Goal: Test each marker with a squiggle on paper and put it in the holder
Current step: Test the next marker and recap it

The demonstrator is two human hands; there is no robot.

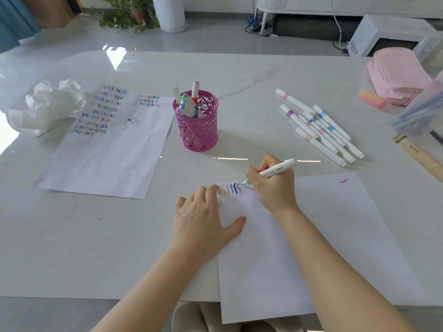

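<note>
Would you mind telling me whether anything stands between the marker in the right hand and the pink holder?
Nothing visible does: only bare table lies between the marker in the right hand and the pink holder, whose mouth is partly free.

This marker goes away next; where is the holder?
The pink holder stands mid-table in the head view, between the squiggle-covered sheet on the left and the loose markers on the right.
</note>
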